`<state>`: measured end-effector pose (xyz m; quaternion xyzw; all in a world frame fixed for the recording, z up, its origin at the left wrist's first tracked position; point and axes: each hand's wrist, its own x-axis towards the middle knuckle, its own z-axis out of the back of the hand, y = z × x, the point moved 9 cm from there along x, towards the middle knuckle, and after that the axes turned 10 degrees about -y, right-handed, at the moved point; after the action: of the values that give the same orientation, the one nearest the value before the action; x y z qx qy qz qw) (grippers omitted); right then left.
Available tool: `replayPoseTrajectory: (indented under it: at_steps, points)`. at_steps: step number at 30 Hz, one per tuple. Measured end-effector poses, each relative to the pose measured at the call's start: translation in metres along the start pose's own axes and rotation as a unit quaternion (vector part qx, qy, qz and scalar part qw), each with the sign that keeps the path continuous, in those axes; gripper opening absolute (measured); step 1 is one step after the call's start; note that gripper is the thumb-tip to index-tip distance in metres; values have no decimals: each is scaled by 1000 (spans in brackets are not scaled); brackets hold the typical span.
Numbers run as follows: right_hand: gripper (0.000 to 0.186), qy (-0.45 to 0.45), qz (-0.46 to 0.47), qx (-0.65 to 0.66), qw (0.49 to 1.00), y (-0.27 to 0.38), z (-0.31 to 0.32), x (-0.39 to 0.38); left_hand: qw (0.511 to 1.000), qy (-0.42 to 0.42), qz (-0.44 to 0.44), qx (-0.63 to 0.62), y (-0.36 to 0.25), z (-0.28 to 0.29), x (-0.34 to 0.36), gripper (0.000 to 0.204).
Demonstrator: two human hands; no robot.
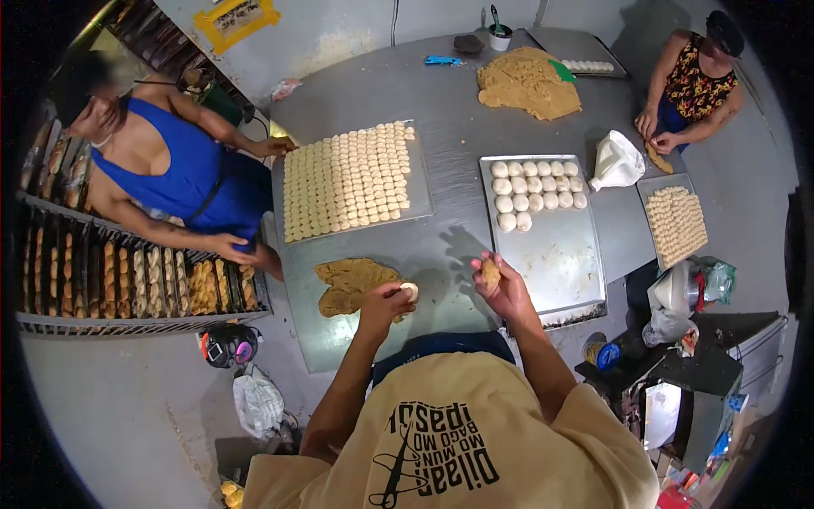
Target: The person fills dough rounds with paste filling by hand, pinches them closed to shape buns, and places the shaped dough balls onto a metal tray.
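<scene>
- Your left hand (384, 307) pinches a pale, flattened dough piece (409, 291) between thumb and fingers, above the near edge of the grey worktop (381, 89).
- Your right hand (511, 297) is raised, palm turned up, its fingers curled around a small brown lump of filling (490, 275), well apart from your left.
- Just beyond your left hand, a flat brown slab of filling (343, 284) lies toward the worktop's near left corner.
- Just beside your right hand, a metal tray (555, 267) reaches the near edge; round dough balls (534, 185) sit in rows toward its far edge, and its near part is bare metal.
- Along the worktop's left edge, a larger tray (417, 182) carries close rows of small dough pieces (348, 178); a co-worker (199, 161) stands beside it.
- Near the far edge lies a big brown mound (526, 83), with a green scraper (562, 70) at its right side.
</scene>
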<state>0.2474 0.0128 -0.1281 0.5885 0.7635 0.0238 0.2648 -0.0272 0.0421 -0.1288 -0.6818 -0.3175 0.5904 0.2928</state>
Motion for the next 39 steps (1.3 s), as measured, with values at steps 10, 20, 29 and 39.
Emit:
replayPoseTrajectory:
  at_steps: [10, 20, 29, 39]
  points:
    - [40, -97, 4, -175, 980, -5, -84, 41, 997, 55, -30, 47, 3, -16, 11, 24]
    - [34, -236, 10, -352, 906, -22, -27, 29, 1000, -5, 0, 27, 23, 18, 11, 26]
    - [25, -98, -13, -39, 994, -21, -17, 21, 999, 30, -1, 15, 10, 6, 7, 29]
    - [44, -183, 60, -385, 903, -3, -78, 41, 999, 27, -24, -32, -33, -16, 14, 26]
